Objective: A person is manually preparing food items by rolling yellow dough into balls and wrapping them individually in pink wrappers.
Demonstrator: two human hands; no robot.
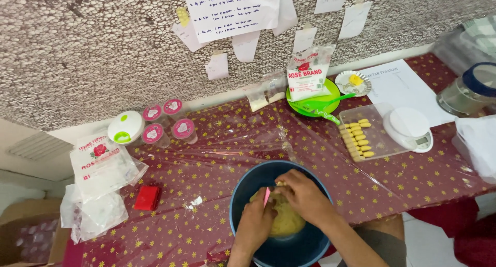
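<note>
Head cam: left hand closed round a pink scraper, right hand w/ fingers curled, pinching yellow dough in the blue bowl at table's near edge — dough prob. soft, sticky, heavyish; best gripped from underneath.

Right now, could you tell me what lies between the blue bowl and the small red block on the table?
In the head view, only bare star-patterned tablecloth with a small white scrap lies between the blue bowl and red block.
</note>
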